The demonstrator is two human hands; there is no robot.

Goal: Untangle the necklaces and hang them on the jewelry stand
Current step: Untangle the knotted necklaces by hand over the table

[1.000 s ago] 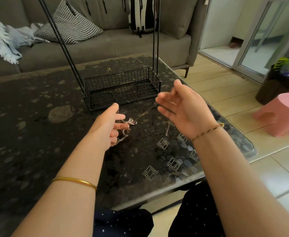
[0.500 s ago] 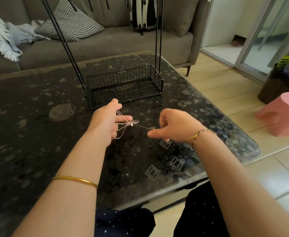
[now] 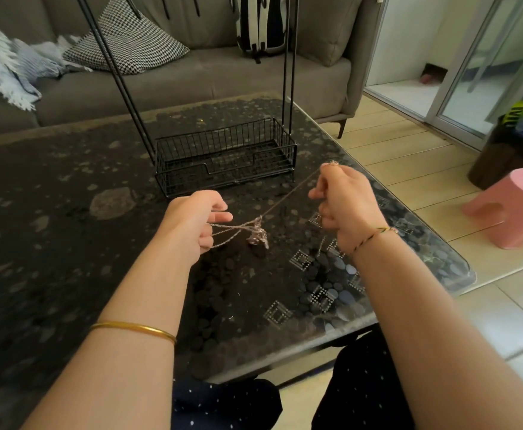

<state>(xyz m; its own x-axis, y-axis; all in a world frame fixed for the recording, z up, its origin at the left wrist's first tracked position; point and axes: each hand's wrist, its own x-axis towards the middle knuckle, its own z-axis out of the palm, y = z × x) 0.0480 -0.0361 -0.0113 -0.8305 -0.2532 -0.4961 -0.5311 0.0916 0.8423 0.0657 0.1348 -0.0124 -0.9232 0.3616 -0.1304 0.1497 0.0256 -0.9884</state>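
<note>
Just in front of the jewelry stand's (image 3: pixel 226 153) wire basket, the fingers (image 3: pixel 221 217) of our left hand (image 3: pixel 195 221) are curled and pinch a few thin strands. The fingers (image 3: pixel 319 193) of our right hand (image 3: pixel 343 203) are clenched round a single strand, whose end pokes out above the knuckles. We judge the hands are held apart to draw this strand taut from the knot, so we can see where it threads through and ease it free. The necklaces (image 3: pixel 257 232) hang between our hands, nearer the left one and in front of the stand. They are fine pale chains, silvery to rose, bunched into a small tight lump. Whether that lump touches the bench (image 3: pixel 68 243) we cannot tell. Loose loops run from it to our left hand. We see nothing hanging on the stand's black uprights, so untangling seems far from done.
</note>
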